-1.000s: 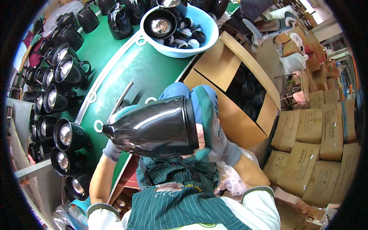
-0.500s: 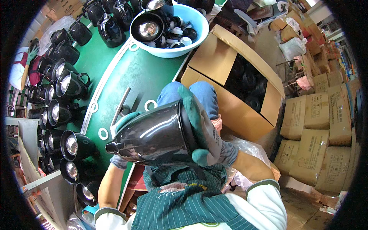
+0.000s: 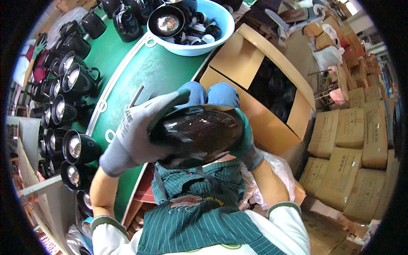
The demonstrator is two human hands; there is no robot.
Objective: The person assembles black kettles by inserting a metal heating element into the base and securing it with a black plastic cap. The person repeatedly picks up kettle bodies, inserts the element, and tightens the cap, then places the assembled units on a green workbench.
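Observation:
A glossy black jug [image 3: 199, 131] lies on its side between my gloved hands, held above my lap. My left hand [image 3: 142, 127], in a grey and green work glove, grips the jug's left end with the fingers wrapped over it. Around the jug's right end is my right hand [image 3: 246, 134], its green-coated fingers partly hidden behind the jug. Several black jugs with shiny silver insides, such as this jug [image 3: 78, 146], lie in rows on the green worktable [image 3: 131, 76] to the left. A metal rod [image 3: 136, 95] sticks up beyond my left hand.
A light blue basin [image 3: 193, 49] of black and white parts stands at the far middle. Right of my knees is an open carton [image 3: 238, 55] with black items inside. Stacked cartons [image 3: 335, 165] fill the right side. At far left shows another person's gloved hand [image 3: 40, 46].
The jug has turned: its narrow end and wide rim no longer show, and its rounded side faces up. My left hand has come from behind it onto its left end.

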